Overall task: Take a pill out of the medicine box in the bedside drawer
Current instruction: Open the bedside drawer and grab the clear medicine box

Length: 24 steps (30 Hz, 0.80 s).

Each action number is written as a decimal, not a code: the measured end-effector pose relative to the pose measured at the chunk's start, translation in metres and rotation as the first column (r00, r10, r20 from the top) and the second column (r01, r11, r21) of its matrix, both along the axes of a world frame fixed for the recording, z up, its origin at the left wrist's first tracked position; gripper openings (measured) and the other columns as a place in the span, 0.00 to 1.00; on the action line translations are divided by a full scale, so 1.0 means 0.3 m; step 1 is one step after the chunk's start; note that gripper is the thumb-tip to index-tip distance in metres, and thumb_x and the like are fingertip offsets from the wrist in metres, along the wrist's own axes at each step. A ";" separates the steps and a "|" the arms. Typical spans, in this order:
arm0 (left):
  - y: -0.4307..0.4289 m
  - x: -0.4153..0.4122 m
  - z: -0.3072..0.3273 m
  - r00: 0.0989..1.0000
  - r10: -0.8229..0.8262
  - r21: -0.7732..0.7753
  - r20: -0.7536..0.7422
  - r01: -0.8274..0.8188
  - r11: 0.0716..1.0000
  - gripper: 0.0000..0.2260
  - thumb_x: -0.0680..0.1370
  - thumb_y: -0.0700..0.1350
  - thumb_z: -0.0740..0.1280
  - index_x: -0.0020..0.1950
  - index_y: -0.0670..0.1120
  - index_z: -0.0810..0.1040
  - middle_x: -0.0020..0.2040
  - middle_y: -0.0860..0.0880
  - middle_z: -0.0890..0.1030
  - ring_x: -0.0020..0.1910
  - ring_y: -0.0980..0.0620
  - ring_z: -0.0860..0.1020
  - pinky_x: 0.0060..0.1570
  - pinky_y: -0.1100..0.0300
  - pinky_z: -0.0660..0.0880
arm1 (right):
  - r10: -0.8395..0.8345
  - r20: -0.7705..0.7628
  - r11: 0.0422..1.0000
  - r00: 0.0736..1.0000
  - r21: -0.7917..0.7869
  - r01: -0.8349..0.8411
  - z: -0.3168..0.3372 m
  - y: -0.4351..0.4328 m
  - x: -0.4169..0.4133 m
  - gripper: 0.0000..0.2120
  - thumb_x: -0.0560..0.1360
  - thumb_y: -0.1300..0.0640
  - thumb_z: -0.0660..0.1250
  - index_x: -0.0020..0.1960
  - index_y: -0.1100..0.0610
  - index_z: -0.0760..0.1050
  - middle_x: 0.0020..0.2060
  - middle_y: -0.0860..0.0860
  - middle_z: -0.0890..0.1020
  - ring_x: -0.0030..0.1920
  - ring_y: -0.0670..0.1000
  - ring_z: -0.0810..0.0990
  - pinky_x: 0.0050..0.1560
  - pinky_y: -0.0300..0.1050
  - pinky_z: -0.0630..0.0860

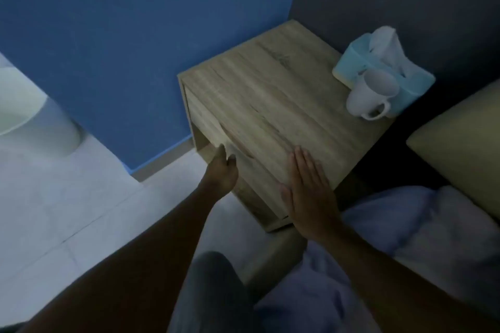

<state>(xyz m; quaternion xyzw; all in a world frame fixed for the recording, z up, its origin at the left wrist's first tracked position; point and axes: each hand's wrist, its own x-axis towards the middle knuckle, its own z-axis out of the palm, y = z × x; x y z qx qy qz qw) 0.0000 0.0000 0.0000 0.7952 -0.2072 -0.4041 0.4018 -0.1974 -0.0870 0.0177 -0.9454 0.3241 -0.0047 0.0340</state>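
Observation:
A light wooden bedside table (270, 94) stands in the corner by the blue wall. Its drawer front (208, 127) faces left and down and looks closed; the medicine box is hidden from view. My left hand (220, 170) reaches to the lower edge of the drawer front, fingers curled at the edge beneath it. My right hand (308, 192) lies flat with fingers spread on the near corner of the table top, holding nothing.
A white mug (372, 94) and a light blue tissue box (384, 62) stand at the far right corner of the table top. A bed with pale bedding (433, 224) and a pillow (465, 159) lies to the right. A white rounded object (24, 113) stands on the tiled floor at left.

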 end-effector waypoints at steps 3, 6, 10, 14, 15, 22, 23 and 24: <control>-0.058 -0.017 -0.039 0.993 0.099 -0.063 -0.071 -0.103 0.993 0.29 0.83 0.53 0.53 0.81 0.47 0.46 0.81 0.46 0.55 0.79 0.44 0.56 0.75 0.49 0.57 | -0.008 -0.004 0.999 1.000 -0.049 0.008 -0.005 -0.007 0.009 0.32 0.82 0.43 0.46 0.80 0.60 0.52 0.80 0.58 0.55 0.80 0.55 0.52 0.79 0.55 0.54; -0.110 -0.026 -0.060 0.988 0.135 -0.136 -0.070 -0.143 0.980 0.29 0.83 0.52 0.55 0.80 0.49 0.48 0.78 0.46 0.62 0.76 0.44 0.63 0.71 0.52 0.63 | 0.002 -0.001 0.997 1.000 -0.076 -0.002 -0.027 -0.009 0.004 0.32 0.82 0.43 0.47 0.80 0.61 0.53 0.80 0.58 0.56 0.80 0.55 0.53 0.78 0.56 0.56; -0.146 -0.018 -0.088 0.972 0.201 -0.213 -0.123 -0.224 0.951 0.32 0.81 0.47 0.61 0.79 0.44 0.47 0.74 0.44 0.68 0.72 0.45 0.68 0.71 0.48 0.67 | 0.000 0.000 0.996 1.000 -0.090 0.000 -0.047 -0.017 0.001 0.32 0.82 0.44 0.48 0.80 0.61 0.53 0.80 0.58 0.55 0.80 0.55 0.52 0.78 0.56 0.56; -0.153 -0.013 -0.098 0.964 0.200 -0.242 -0.174 -0.239 0.941 0.34 0.80 0.47 0.61 0.78 0.42 0.44 0.74 0.43 0.65 0.73 0.44 0.66 0.72 0.43 0.66 | 0.004 0.010 0.994 1.000 -0.106 -0.003 -0.051 -0.021 0.006 0.32 0.82 0.44 0.48 0.80 0.61 0.53 0.80 0.58 0.55 0.80 0.55 0.53 0.78 0.55 0.55; -0.152 -0.008 -0.096 0.966 0.189 -0.246 -0.175 -0.229 0.942 0.34 0.80 0.47 0.61 0.78 0.43 0.43 0.75 0.43 0.65 0.74 0.45 0.65 0.73 0.44 0.65 | 0.006 0.009 0.994 1.000 -0.105 -0.005 -0.052 -0.021 0.005 0.32 0.82 0.44 0.48 0.80 0.60 0.52 0.80 0.58 0.55 0.80 0.55 0.53 0.78 0.55 0.54; -0.074 0.022 -0.123 0.962 0.176 -0.217 -0.210 -0.222 0.951 0.32 0.82 0.52 0.58 0.78 0.46 0.42 0.75 0.44 0.63 0.73 0.44 0.64 0.67 0.52 0.66 | -0.016 0.014 0.998 1.000 -0.053 0.017 -0.050 -0.020 0.010 0.32 0.82 0.44 0.47 0.80 0.60 0.51 0.80 0.56 0.55 0.80 0.54 0.51 0.79 0.54 0.52; -0.049 0.029 -0.133 0.959 0.173 -0.224 -0.223 -0.223 0.949 0.31 0.82 0.52 0.58 0.78 0.48 0.45 0.74 0.44 0.65 0.71 0.45 0.67 0.64 0.53 0.67 | -0.014 0.013 0.999 1.000 -0.045 0.014 -0.048 -0.020 0.010 0.32 0.81 0.44 0.47 0.80 0.60 0.51 0.80 0.56 0.54 0.80 0.54 0.51 0.79 0.54 0.51; -0.020 0.038 -0.139 0.958 0.165 -0.229 -0.236 -0.220 0.948 0.30 0.81 0.52 0.59 0.77 0.50 0.46 0.73 0.45 0.66 0.68 0.46 0.69 0.61 0.54 0.69 | -0.009 0.014 0.999 1.000 -0.034 0.010 -0.046 -0.020 0.010 0.32 0.81 0.44 0.46 0.80 0.60 0.50 0.80 0.56 0.54 0.80 0.54 0.50 0.79 0.54 0.50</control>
